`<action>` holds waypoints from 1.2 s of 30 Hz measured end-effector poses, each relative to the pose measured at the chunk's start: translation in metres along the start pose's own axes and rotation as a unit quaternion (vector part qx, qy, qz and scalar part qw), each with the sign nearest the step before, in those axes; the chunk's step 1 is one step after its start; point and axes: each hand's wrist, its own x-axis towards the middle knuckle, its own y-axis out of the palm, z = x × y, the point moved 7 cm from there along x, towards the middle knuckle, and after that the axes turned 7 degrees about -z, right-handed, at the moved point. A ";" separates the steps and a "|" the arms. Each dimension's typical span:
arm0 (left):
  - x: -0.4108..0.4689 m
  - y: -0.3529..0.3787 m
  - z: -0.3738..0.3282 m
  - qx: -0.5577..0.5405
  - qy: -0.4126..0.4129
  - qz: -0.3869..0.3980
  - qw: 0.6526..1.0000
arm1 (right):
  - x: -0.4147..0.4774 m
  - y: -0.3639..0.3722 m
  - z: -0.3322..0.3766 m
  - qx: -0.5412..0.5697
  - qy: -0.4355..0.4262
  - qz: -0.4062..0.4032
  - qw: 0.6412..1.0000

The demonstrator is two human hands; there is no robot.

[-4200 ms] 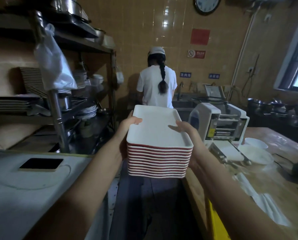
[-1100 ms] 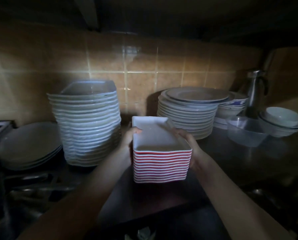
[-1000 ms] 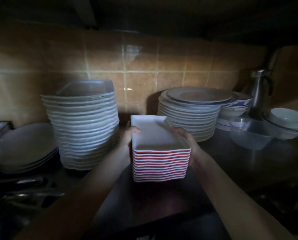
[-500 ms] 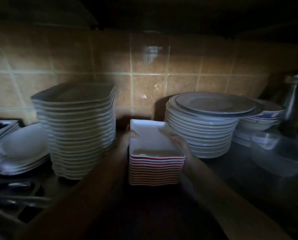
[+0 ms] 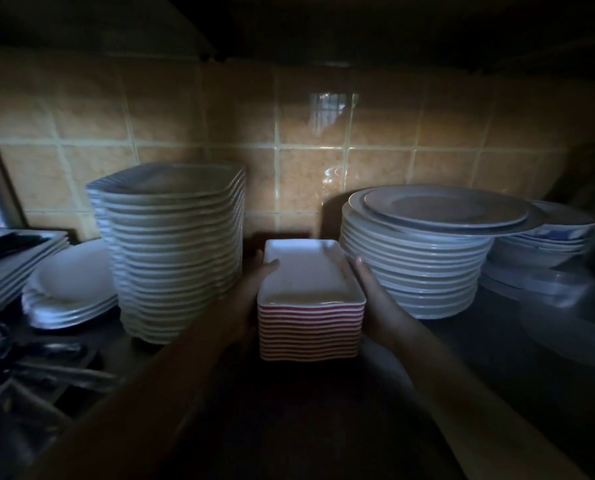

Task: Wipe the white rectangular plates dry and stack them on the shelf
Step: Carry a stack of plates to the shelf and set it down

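A stack of several white rectangular plates (image 5: 309, 275) with red undersides sits low on the dark shelf (image 5: 445, 344), in the gap between two taller piles. My left hand (image 5: 251, 292) grips the stack's left side, thumb over the top plate's rim. On the right side my right hand (image 5: 372, 292) holds it, fingers along the edge. Whether the stack's bottom touches the shelf is lost in shadow.
A tall pile of wavy-edged white plates (image 5: 174, 251) stands just left, a pile of round plates (image 5: 424, 254) just right, both close to my hands. Oval dishes (image 5: 71, 289), metal trays (image 5: 8, 258) and utensils (image 5: 46, 362) lie far left; bowls (image 5: 548, 237) and a clear container (image 5: 573, 313) far right. Tiled wall behind.
I carried the stack from the kitchen aisle to the shelf. Over the last second it has gone deeper between the two piles and lower, both hands still on its sides.
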 end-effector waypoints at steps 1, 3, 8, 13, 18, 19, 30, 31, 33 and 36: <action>-0.005 -0.002 -0.001 0.031 0.011 0.016 0.999 | -0.005 -0.003 0.000 -0.015 -0.004 0.011 1.000; -0.013 -0.002 -0.001 0.074 0.030 0.052 0.995 | -0.016 -0.008 0.004 -0.076 -0.030 0.034 0.996; -0.044 -0.013 0.004 0.207 0.068 0.100 0.971 | -0.043 -0.013 0.004 -0.190 -0.061 0.100 0.975; -0.055 -0.015 0.006 0.300 0.216 0.155 0.916 | -0.052 -0.018 -0.011 -0.257 -0.116 0.062 0.957; -0.043 -0.026 0.015 0.304 0.222 0.132 0.917 | -0.044 -0.028 -0.021 -0.324 -0.145 -0.024 0.935; -0.041 -0.028 0.017 0.301 0.220 0.125 0.919 | -0.041 -0.031 -0.022 -0.336 -0.148 -0.039 0.929; -0.016 -0.033 0.020 0.256 0.185 0.041 0.948 | -0.008 -0.029 -0.012 -0.369 -0.154 -0.065 0.914; -0.013 -0.031 0.019 0.250 0.176 0.035 0.951 | -0.005 -0.029 -0.010 -0.375 -0.156 -0.061 0.912; -0.008 -0.027 0.019 0.241 0.160 0.036 0.957 | 0.001 -0.026 -0.007 -0.385 -0.158 -0.057 0.908; 0.000 -0.025 0.016 0.227 0.148 0.033 0.962 | 0.011 -0.025 -0.005 -0.376 -0.165 -0.060 0.910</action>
